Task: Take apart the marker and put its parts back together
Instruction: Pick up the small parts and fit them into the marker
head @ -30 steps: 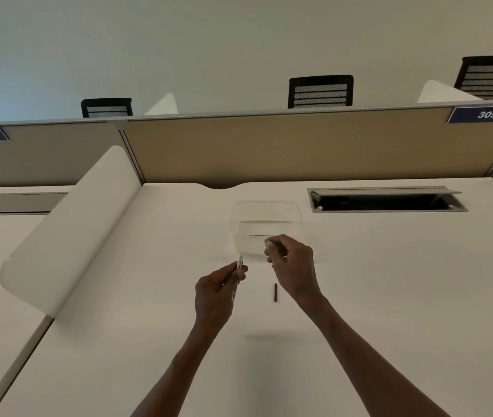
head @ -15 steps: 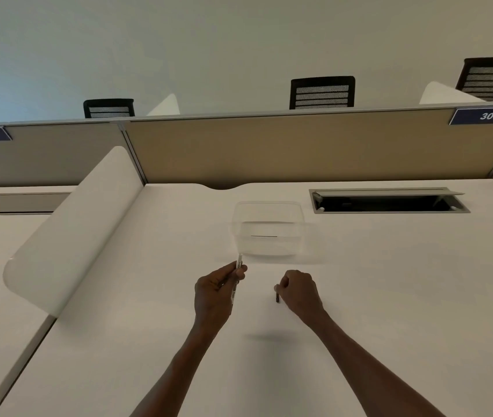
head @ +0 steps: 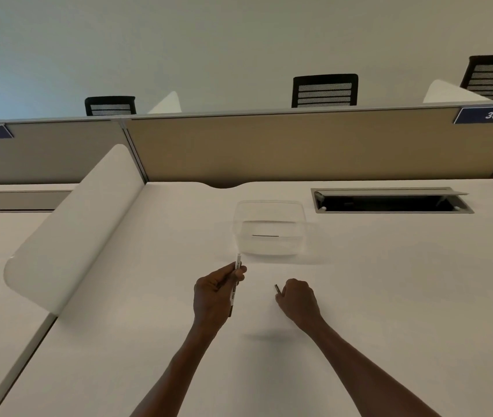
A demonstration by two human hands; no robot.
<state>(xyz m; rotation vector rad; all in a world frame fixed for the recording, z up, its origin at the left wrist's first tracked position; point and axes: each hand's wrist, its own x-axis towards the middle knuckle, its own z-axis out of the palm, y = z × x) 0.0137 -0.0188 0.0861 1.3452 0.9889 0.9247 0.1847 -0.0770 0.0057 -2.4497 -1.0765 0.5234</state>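
Note:
My left hand (head: 213, 293) grips the white marker barrel (head: 236, 273) upright and slightly tilted, its top end poking out above my fingers. My right hand (head: 297, 299) is down on the white desk, its fingers curled round a small dark marker part (head: 277, 288) whose end sticks out to the left of the hand. A clear plastic container (head: 269, 228) stands just beyond both hands, with a thin dark rod-like piece (head: 265, 236) lying inside it.
A white curved divider (head: 67, 230) rises on the left of the desk. An open cable hatch (head: 389, 201) lies at the back right. A tan partition (head: 299, 145) closes the desk's far edge, with black chairs behind it.
My right hand came down from beside the container to the desk and closed on the small dark part lying there. The left hand kept the barrel still.

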